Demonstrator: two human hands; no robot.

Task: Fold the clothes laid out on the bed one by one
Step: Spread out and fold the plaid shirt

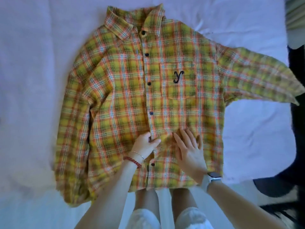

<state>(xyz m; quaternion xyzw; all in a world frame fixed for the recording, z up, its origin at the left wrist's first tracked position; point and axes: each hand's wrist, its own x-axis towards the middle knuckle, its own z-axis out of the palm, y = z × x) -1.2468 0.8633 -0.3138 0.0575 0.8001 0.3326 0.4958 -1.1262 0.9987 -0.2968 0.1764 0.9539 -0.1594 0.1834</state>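
Note:
A yellow, orange and green plaid shirt (125,90) lies front-up on the white bed (33,63), collar at the far side, with dark buttons down the placket and a chest pocket bearing a dark letter. Its left sleeve lies along the body; the right sleeve (257,78) stretches out to the right. My left hand (147,143) pinches the button placket low on the shirt front. My right hand (188,148) lies flat with straight fingers on the fabric just right of the placket.
Dark clothing (295,129) lies at the bed's right edge, partly under the outstretched sleeve's end. My knees in white shorts (145,217) show below the shirt's hem. White sheet spreads to the left and far side of the shirt.

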